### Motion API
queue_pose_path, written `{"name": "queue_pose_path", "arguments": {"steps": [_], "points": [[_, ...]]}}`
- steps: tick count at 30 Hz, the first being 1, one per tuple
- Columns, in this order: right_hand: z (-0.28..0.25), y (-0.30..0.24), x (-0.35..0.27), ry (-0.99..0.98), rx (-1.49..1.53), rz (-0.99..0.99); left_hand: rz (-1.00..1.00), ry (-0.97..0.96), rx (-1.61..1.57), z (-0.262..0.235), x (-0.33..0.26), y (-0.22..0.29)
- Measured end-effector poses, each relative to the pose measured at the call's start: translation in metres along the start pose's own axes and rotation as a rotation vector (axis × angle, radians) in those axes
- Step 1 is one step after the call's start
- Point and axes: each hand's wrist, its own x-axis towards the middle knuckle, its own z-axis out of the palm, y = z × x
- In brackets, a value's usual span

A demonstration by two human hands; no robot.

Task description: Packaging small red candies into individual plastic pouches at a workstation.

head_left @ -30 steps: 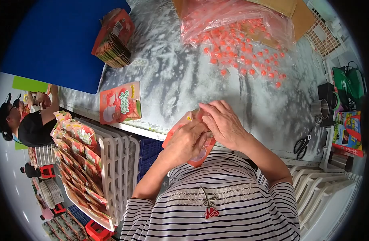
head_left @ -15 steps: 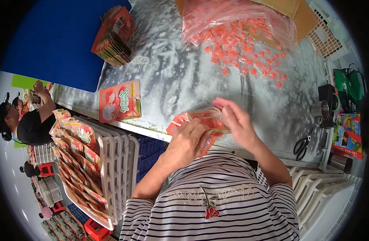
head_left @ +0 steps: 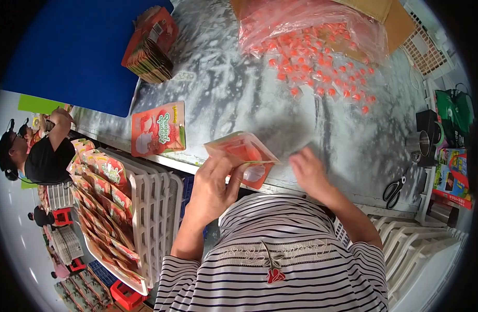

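Near the table's front edge, my left hand (head_left: 212, 190) is closed on a red snack pouch (head_left: 252, 148), thumb on the near side. The pouch's mouth gapes, and a pale window shows on its lower part. Just right of the pouch, apart from it, is my right hand (head_left: 307, 170), its fingers curled and smeared by motion; whether it holds anything I cannot tell. A second red printed pouch (head_left: 159, 129) lies flat to the left. Beyond the hands, small red wrapped candies (head_left: 322, 73) spill from a clear plastic bag (head_left: 311, 18).
A stack of pouches (head_left: 149, 60) stands by a blue board (head_left: 67, 52) at the far left. Filled pouches lie in a white crate (head_left: 155, 218) on the left. Scissors (head_left: 393, 192) and a metal cup (head_left: 416, 143) are at the right. A co-worker (head_left: 44, 151) is further left.
My right hand has come away from the pouch and moved down slightly. My left hand has shifted left with the pouch, whose mouth now shows more widely.
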Motion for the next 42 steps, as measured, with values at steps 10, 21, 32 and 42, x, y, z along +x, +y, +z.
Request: {"name": "queue_pose_path", "arguments": {"steps": [10,21,32,42], "points": [[-0.069,-0.101,0.070,0.239,0.220,-0.338,0.025,-0.135,0.001,0.022,-0.005,0.002],[-0.084,-0.089,0.066,-0.535,0.010,-0.348,0.227,-0.138,-0.013,0.025,-0.007,0.018],[-0.080,-0.081,0.065,-0.228,0.407,-0.301,0.102,-0.097,0.054,0.018,0.001,0.015],[-0.061,0.101,0.137,0.340,-0.071,0.064,-0.069,-0.139,-0.003,0.014,-0.008,0.006]]}}
